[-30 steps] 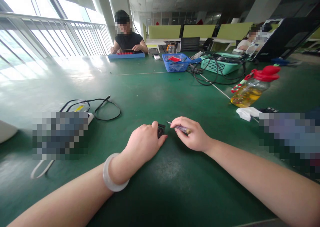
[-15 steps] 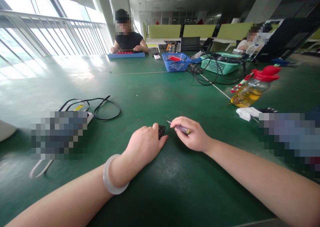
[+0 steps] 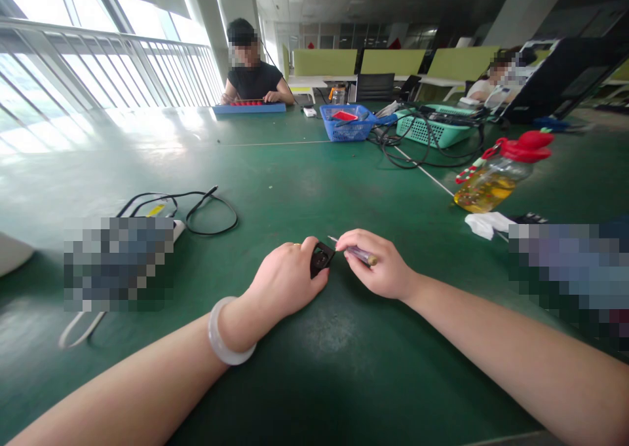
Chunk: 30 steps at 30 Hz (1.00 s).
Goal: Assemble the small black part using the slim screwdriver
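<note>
My left hand point(image 3: 289, 272), with a pale bangle point(image 3: 221, 338) at its wrist, grips a small black squarish part point(image 3: 322, 257) between thumb and fingers. Shiny round detail shows on its face, too small to make out, and its left side is hidden by my fingers. In my right hand point(image 3: 378, 262) is a slim screwdriver point(image 3: 362, 256) with a purplish clear handle and yellowish end. Its thin metal tip points left, close to the part's upper right corner; whether they touch I cannot tell. Both hands are low over the green table point(image 3: 339, 348).
On the left lie a blurred-out device point(image 3: 128, 256) and a looped black cable point(image 3: 236, 217). To the right stand a red-capped bottle point(image 3: 496, 181) and white cloth point(image 3: 486, 224). Farther back are a blue basket point(image 3: 346, 131), a green basket point(image 3: 432, 131), tangled cables, and a seated person point(image 3: 255, 79).
My left hand has turned slightly and moved the black part right, closer to the screwdriver tip, showing more of its face. My right hand has hardly moved.
</note>
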Each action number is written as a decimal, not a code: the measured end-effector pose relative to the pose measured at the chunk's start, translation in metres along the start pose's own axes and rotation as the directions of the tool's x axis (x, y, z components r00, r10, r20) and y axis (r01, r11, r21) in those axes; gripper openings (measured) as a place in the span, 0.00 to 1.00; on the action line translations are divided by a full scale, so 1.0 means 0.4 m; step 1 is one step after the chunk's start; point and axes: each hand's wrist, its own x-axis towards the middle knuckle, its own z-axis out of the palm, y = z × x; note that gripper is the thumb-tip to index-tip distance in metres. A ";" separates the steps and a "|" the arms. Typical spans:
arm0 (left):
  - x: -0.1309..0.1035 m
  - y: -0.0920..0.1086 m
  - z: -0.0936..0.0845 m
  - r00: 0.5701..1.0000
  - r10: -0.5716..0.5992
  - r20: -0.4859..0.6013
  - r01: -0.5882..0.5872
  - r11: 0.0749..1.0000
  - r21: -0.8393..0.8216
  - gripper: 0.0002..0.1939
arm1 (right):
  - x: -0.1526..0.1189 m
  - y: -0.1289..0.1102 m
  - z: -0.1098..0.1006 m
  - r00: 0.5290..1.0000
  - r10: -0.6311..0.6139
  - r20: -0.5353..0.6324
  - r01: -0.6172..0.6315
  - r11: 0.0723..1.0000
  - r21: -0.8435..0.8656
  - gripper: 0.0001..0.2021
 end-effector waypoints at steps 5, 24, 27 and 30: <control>0.004 -0.001 0.000 0.999 0.015 -0.030 -0.015 1.000 0.010 0.17 | 0.001 0.000 -0.001 1.000 0.004 0.010 -0.004 1.000 0.007 0.12; 0.024 -0.039 0.036 0.999 0.006 -0.035 -0.009 0.997 -0.073 0.18 | 0.000 -0.017 -0.012 0.999 -0.043 -0.034 0.041 0.999 -0.031 0.10; 0.035 -0.052 0.038 0.998 -0.026 -0.058 0.021 0.996 -0.084 0.19 | -0.005 -0.027 -0.018 0.984 -0.172 -0.036 0.172 0.985 -0.015 0.10; 0.047 -0.067 0.039 0.999 -0.026 -0.046 0.021 0.993 -0.116 0.16 | -0.008 -0.038 -0.018 0.951 -0.306 0.041 0.307 0.952 -0.008 0.09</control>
